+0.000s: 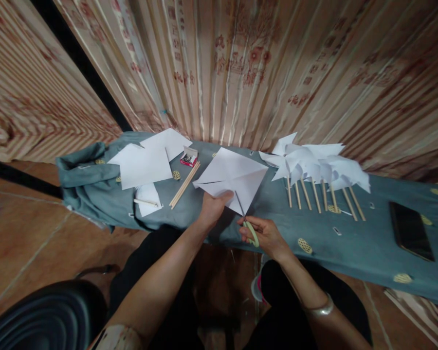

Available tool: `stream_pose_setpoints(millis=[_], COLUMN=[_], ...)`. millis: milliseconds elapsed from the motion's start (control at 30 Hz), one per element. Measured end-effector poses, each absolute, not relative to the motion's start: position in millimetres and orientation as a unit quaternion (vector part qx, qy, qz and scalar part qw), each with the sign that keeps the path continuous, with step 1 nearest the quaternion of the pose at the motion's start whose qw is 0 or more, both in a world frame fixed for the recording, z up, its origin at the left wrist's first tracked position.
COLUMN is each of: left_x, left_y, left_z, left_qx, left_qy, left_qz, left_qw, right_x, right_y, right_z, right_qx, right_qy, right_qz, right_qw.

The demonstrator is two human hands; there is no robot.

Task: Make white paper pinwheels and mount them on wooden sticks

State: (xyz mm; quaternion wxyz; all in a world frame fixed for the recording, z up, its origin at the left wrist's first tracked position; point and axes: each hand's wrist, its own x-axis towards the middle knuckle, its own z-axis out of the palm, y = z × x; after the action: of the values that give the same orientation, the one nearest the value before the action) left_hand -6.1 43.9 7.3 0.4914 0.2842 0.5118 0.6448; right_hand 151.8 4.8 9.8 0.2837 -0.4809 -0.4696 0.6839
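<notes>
A square sheet of white paper [233,170], with crease lines and a slit running in from its left corner, is held over the cloth-covered surface. My left hand [214,206] grips its near edge, the thumb on top and the fingers hidden beneath. In my right hand [264,233] is a pair of scissors [253,234] with light green handles. Their blades lie at the paper's near corner and point inward along a diagonal crease. Whether the blades are parted there is too small to tell.
White paper pinwheels [314,163] on wooden sticks lie to the right, with a black phone [411,231] beyond. On the left are paper sheets [146,167], loose sticks [185,185] and a small red box [189,156]. A patterned curtain [241,73] hangs behind; a black stool [47,316] stands at lower left.
</notes>
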Motion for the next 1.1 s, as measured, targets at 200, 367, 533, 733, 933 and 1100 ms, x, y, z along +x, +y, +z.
stream_pose_setpoints(millis=[200, 367, 533, 733, 933, 1100], left_x=[-4.8, -2.5, -2.8, -1.5, 0.2, 0.6], left_y=[42.5, 39.4, 39.4, 39.3, 37.6, 37.7], left_z=[6.7, 10.6, 12.0, 11.0, 11.0, 11.6], left_qx=[0.289, 0.288, 0.280, 0.279, 0.281, 0.280], left_qy=[0.498, 0.495, 0.499, 0.504, 0.499, 0.504], left_qz=[0.648, 0.641, 0.639, 0.634, 0.627, 0.624], left_qw=[0.499, 0.511, 0.514, 0.515, 0.529, 0.528], right_x=[151.8, 153.1, 152.5, 150.5, 149.9, 149.7], right_y=[5.9, 7.3, 6.8, 7.6, 10.3, 9.2], right_z=[11.1, 11.4, 8.3, 10.6, 13.7, 10.6], right_qx=[-0.476, -0.474, -0.476, -0.489, -0.484, -0.491], right_qy=[-0.482, -0.489, -0.481, -0.457, -0.471, -0.471], right_qz=[0.680, 0.677, 0.677, 0.681, 0.676, 0.672], right_qw=[0.280, 0.279, 0.288, 0.296, 0.295, 0.293])
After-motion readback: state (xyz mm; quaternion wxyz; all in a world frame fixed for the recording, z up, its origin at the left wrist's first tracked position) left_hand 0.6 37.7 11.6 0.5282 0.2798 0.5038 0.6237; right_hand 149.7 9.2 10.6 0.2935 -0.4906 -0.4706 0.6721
